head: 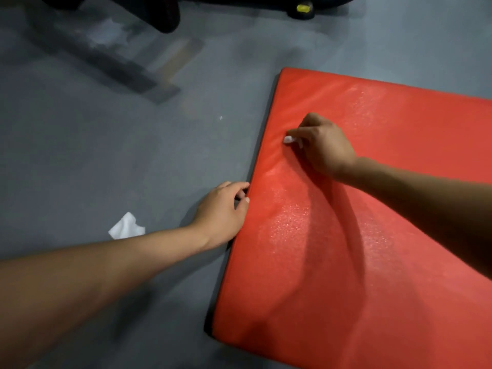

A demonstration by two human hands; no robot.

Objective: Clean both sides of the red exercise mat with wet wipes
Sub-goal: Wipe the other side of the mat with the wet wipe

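Observation:
The red exercise mat [359,235] lies flat on the grey floor and fills the right half of the view, with damp shiny patches on its top. My right hand [323,147] presses a small white wet wipe [289,139] onto the mat near its left edge; only a bit of the wipe shows past my fingers. My left hand [226,209] grips the mat's left edge, fingers curled over the side. A second crumpled white wipe [126,227] lies on the floor left of my left forearm.
Grey floor [133,155] surrounds the mat. A blurred grey metal frame [106,57] with something white on it sits at the upper left. Dark equipment with a yellow part [303,8] stands along the top edge.

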